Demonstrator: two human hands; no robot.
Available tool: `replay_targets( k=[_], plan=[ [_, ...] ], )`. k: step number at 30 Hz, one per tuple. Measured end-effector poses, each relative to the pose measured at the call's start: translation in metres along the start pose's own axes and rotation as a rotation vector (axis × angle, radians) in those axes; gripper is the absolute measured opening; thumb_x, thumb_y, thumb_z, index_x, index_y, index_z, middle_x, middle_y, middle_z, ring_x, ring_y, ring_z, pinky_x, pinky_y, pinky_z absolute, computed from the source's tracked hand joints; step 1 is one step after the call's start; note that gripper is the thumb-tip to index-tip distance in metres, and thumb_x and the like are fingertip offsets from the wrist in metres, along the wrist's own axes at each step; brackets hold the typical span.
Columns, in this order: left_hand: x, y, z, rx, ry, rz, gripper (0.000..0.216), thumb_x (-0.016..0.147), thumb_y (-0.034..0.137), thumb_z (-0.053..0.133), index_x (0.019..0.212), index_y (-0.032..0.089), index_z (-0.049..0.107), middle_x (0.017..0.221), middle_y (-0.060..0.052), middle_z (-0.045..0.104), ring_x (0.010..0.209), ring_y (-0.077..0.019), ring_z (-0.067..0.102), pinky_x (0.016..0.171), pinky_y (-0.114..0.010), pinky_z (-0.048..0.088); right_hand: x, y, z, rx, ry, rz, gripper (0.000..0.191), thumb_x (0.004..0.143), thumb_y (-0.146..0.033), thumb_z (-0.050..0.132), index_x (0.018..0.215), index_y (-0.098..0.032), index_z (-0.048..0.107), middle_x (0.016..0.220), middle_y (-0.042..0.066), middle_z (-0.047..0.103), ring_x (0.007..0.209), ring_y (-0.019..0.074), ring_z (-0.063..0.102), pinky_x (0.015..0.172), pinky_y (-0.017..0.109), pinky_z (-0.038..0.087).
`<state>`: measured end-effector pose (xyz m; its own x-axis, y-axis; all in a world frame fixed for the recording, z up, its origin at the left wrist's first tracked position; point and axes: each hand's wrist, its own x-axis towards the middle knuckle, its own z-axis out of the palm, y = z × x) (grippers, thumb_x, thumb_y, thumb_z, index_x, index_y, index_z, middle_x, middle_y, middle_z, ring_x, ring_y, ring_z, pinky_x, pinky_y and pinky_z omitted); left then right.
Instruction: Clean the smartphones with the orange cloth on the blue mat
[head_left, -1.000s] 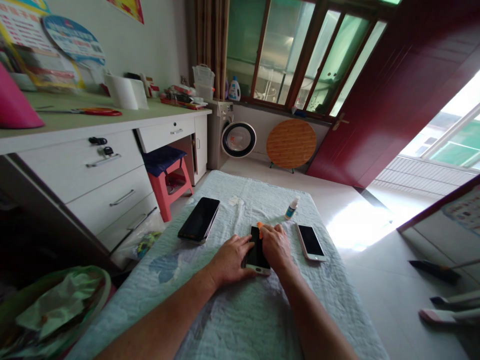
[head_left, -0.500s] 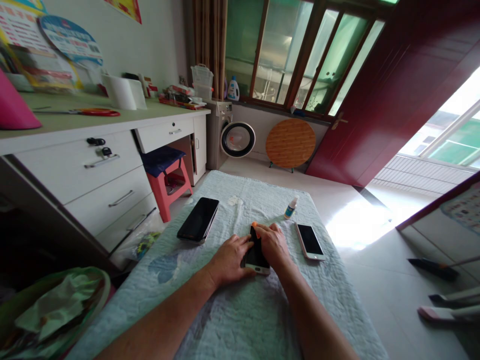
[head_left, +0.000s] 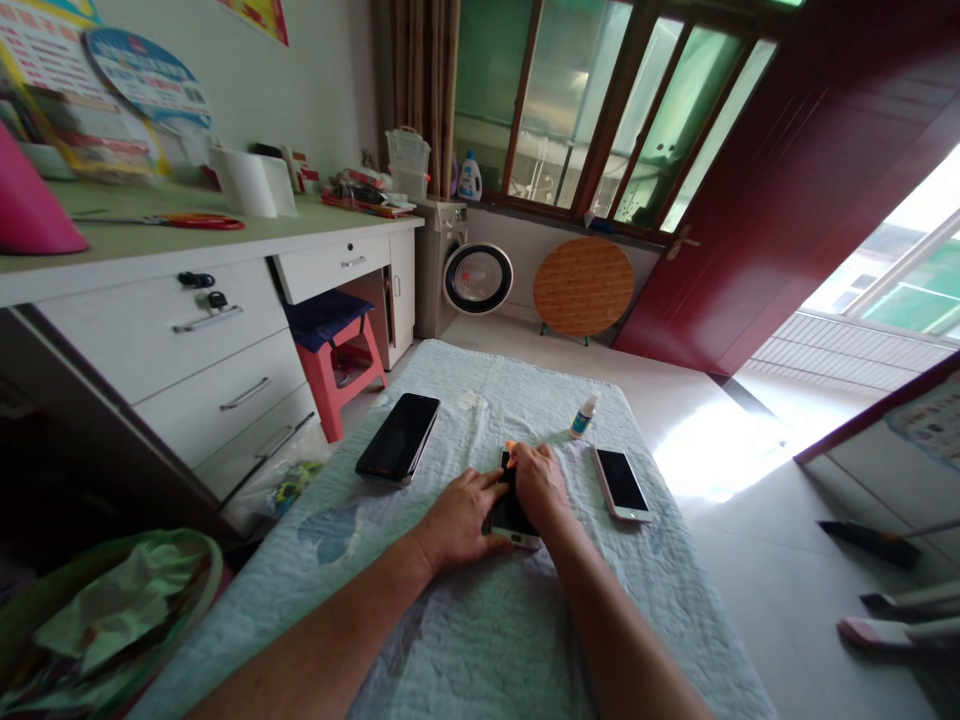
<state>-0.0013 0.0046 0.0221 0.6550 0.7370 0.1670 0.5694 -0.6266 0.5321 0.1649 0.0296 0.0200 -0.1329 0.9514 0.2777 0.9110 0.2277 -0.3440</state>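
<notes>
A smartphone (head_left: 513, 522) with a dark screen and a pale lower edge lies on the light blue quilted cover (head_left: 480, 640). My left hand (head_left: 463, 512) grips its left side, thumb at the bottom edge and fingers on the upper part. Over the phone's upper right, my right hand (head_left: 541, 482) is closed on a small orange cloth-like piece (head_left: 511, 447), pressed to the screen; most of it is hidden under the fingers. Right of that hand lies a white-framed phone (head_left: 622, 484), and a small spray bottle (head_left: 583, 415) stands behind it. To the left rests a larger black phone (head_left: 400, 437).
A white desk (head_left: 217, 330) with drawers runs along the left, a red stool (head_left: 330, 385) tucked by it. A bin (head_left: 199, 590) sits at lower left. Beyond are an open washing machine (head_left: 435, 265), a round wooden tabletop (head_left: 583, 287) and a red door (head_left: 720, 200).
My right hand has shifted slightly and its fingers are more curled over the orange piece. My left hand and the phone under it stay in place.
</notes>
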Motion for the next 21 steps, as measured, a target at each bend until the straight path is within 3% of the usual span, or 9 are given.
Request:
replay_targets(
  k=[4, 9, 21],
  plan=[
    [0.000, -0.001, 0.001, -0.005, 0.000, -0.005, 0.074, 0.070, 0.050, 0.077, 0.134, 0.021, 0.052, 0.141, -0.009, 0.051, 0.118, -0.0323, 0.051, 0.104, -0.046, 0.038, 0.000, -0.001, 0.002, 0.023, -0.031, -0.085, 0.018, 0.092, -0.016, 0.046, 0.094, -0.022, 0.062, 0.083, 0.002, 0.068, 0.080, 0.0185, 0.051, 0.069, 0.026, 0.034],
    [-0.001, -0.001, 0.001, -0.002, 0.004, -0.008, 0.076, 0.067, 0.048, 0.079, 0.133, 0.021, 0.053, 0.141, -0.008, 0.051, 0.119, -0.0317, 0.050, 0.105, -0.044, 0.038, -0.003, 0.004, -0.002, -0.009, -0.046, -0.121, 0.013, 0.091, -0.016, 0.049, 0.090, -0.023, 0.060, 0.083, 0.000, 0.068, 0.079, 0.0185, 0.048, 0.071, 0.027, 0.031],
    [0.000, -0.004, 0.002, 0.030, -0.026, -0.028, 0.076, 0.069, 0.057, 0.075, 0.129, 0.014, 0.057, 0.143, -0.017, 0.048, 0.126, -0.0355, 0.048, 0.109, -0.047, 0.035, -0.013, 0.008, -0.012, -0.182, -0.015, 0.187, 0.019, 0.089, -0.009, 0.046, 0.087, -0.020, 0.062, 0.078, 0.009, 0.067, 0.083, 0.0242, 0.051, 0.070, 0.033, 0.028]
  ],
)
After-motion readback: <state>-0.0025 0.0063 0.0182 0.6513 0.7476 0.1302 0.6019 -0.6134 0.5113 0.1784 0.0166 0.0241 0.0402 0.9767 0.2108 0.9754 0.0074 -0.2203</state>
